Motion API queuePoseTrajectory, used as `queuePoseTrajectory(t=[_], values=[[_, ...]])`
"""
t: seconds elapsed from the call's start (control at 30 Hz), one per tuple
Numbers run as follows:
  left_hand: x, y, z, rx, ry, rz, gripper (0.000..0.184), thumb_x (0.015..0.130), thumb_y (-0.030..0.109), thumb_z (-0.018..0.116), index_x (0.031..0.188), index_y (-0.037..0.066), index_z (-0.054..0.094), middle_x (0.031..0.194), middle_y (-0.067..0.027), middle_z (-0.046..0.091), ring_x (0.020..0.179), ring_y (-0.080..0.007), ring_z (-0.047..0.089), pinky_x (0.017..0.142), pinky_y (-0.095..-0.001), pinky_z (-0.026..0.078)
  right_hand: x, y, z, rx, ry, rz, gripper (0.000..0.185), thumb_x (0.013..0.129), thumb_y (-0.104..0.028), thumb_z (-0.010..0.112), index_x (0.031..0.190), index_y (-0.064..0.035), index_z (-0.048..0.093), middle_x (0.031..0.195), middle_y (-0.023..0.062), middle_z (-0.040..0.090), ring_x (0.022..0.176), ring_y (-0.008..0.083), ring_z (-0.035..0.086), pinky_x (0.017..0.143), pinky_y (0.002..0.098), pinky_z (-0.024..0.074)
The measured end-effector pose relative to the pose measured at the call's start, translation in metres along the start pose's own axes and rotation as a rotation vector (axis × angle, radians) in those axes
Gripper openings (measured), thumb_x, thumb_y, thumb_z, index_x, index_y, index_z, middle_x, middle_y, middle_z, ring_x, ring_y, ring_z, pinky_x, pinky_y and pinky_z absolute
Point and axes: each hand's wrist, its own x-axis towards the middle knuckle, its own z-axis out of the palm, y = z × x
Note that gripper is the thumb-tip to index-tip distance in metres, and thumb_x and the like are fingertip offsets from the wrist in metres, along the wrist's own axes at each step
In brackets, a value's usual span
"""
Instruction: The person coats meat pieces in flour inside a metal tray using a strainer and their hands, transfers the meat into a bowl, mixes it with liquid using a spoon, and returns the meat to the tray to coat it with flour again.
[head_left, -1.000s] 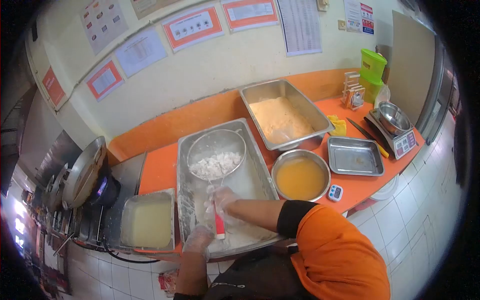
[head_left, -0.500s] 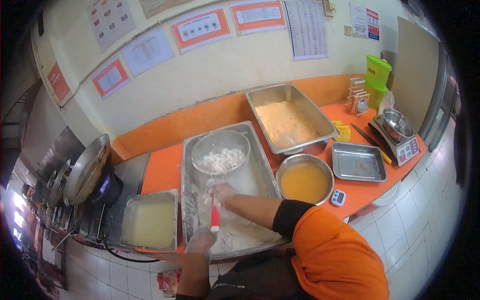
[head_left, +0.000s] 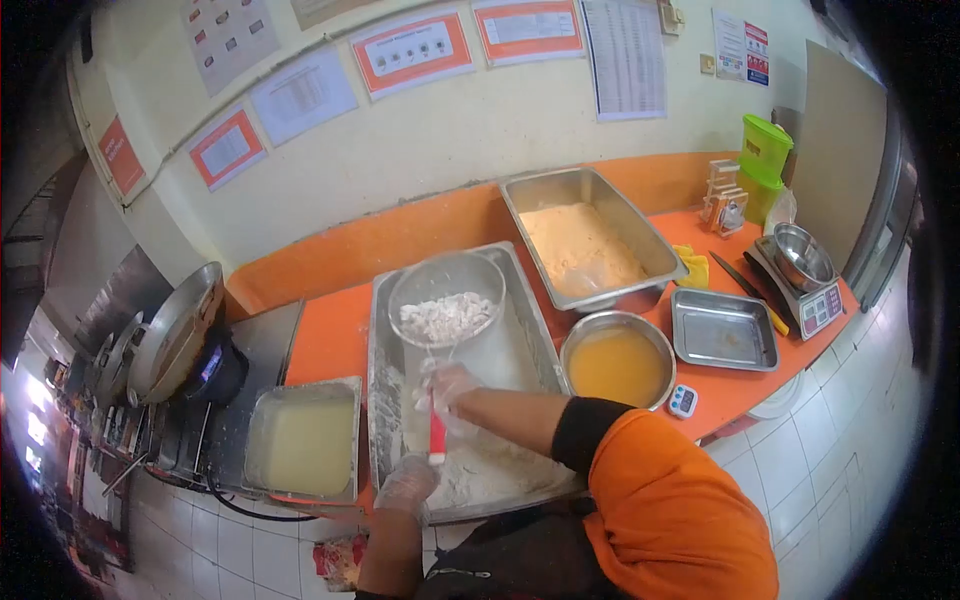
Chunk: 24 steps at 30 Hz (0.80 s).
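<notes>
Beside the pale-liquid tray [head_left: 355, 430], the left hand [head_left: 408, 487] is near the handle's lower end; whether its fingers are open or closed, I cannot tell. The right hand's [head_left: 452, 388] fingers grip the red handle [head_left: 437, 435], and white-coated pieces [head_left: 445, 318] sit in the strainer [head_left: 450, 272] over the floury pan [head_left: 375, 340], apparently well dusted but not yet out of the mesh

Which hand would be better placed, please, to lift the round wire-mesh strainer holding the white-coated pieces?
The right hand, I think: it grips the slim red handle close to the round mesh strainer, while the left hand is down by the handle's far end.
</notes>
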Motion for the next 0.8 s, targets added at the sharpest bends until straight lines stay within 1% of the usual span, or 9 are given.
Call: queuePoseTrajectory(t=[0.1,0.17,0.27,0.33,0.4,0.47,0.67,0.7,0.8], values=[[0.003,0.004,-0.010,-0.026,0.022,-0.010,0.030,0.074,0.026,0.049,0.097,0.009,0.058,0.104,-0.0199,0.053,0.098,-0.0339,0.051,0.083,-0.0415,0.041,-0.001,0.009,0.010,0.017,-0.135,-0.070,0.015,0.079,-0.015,0.045,0.076,-0.0088,0.058,0.068,0.0078,0.057,0.066,0.0157,0.056,0.059,0.0323,0.0457],[0.003,0.004,-0.006,-0.010,0.019,0.007,0.030,0.074,0.026,0.050,0.097,0.009,0.058,0.104,-0.0198,0.053,0.098,-0.0339,0.051,0.083,-0.0416,0.041,-0.029,-0.061,0.018,-0.704,0.005,0.250,0.016,0.076,-0.016,0.049,0.077,-0.0050,0.060,0.071,0.0091,0.058,0.067,0.0166,0.057,0.059,0.0326,0.0451],[0.002,-0.001,0.002,0.029,0.015,0.033,0.029,0.073,0.025,0.050,0.096,0.009,0.058,0.104,-0.0197,0.054,0.097,-0.0340,0.051,0.083,-0.0416,0.041,0.015,-0.007,0.002,0.068,0.154,0.215,0.020,0.077,-0.019,0.047,0.074,-0.0035,0.059,0.075,0.0094,0.059,0.067,0.0192,0.057,0.061,0.0356,0.0450],[0.001,-0.004,0.005,0.043,0.012,0.060,0.029,0.073,0.024,0.050,0.096,0.009,0.058,0.103,-0.0196,0.054,0.097,-0.0340,0.051,0.082,-0.0417,0.042,0.015,0.026,-0.008,-0.570,-0.018,-0.220,0.025,0.080,-0.021,0.042,0.079,-0.0021,0.058,0.073,0.0103,0.057,0.065,0.0220,0.056,0.060,0.0368,0.0459],[0.003,-0.005,0.007,0.066,0.010,0.088,0.028,0.073,0.024,0.050,0.095,0.009,0.058,0.103,-0.0195,0.054,0.097,-0.0340,0.051,0.082,-0.0417,0.042,-0.046,-0.067,0.021,-0.693,0.035,0.130,0.025,0.080,-0.021,0.042,0.085,-0.0023,0.058,0.077,0.0106,0.057,0.071,0.0221,0.057,0.064,0.0354,0.0463],[0.004,-0.007,0.012,0.091,0.003,0.112,0.028,0.073,0.024,0.051,0.095,0.009,0.058,0.103,-0.0195,0.054,0.097,-0.0341,0.051,0.082,-0.0418,0.042,-0.004,-0.016,-0.011,0.245,-0.116,0.312,0.020,0.081,-0.013,0.042,0.098,-0.0100,0.052,0.075,0.0095,0.054,0.057,0.0207,0.052,0.052,0.0377,0.0462],[0.017,-0.024,0.039,0.410,0.061,0.394,0.027,0.072,0.022,0.051,0.094,0.009,0.059,0.102,-0.0192,0.054,0.096,-0.0342,0.052,0.081,-0.0420,0.043,0.015,-0.001,-0.022,0.535,-0.441,0.165,0.013,0.080,-0.017,0.043,0.081,-0.0068,0.050,0.071,0.0095,0.053,0.068,0.0226,0.054,0.062,0.0419,0.0451],[-0.019,0.028,-0.024,-0.279,0.074,-0.135,0.025,0.072,0.018,0.049,0.092,0.009,0.060,0.102,-0.0186,0.055,0.094,-0.0342,0.052,0.079,-0.0423,0.043,0.016,-0.029,-0.006,0.509,-0.071,0.332,0.012,0.080,-0.017,0.043,0.080,-0.0073,0.051,0.070,0.0093,0.052,0.064,0.0223,0.054,0.061,0.0416,0.0454],[-0.010,0.022,-0.035,-0.027,0.076,0.055,0.025,0.072,0.017,0.048,0.092,0.009,0.060,0.100,-0.0180,0.056,0.095,-0.0344,0.052,0.080,-0.0423,0.043,0.019,-0.063,0.015,0.380,0.238,0.377,0.014,0.079,-0.015,0.043,0.076,-0.0072,0.053,0.067,0.0087,0.052,0.060,0.0215,0.054,0.059,0.0387,0.0458]])
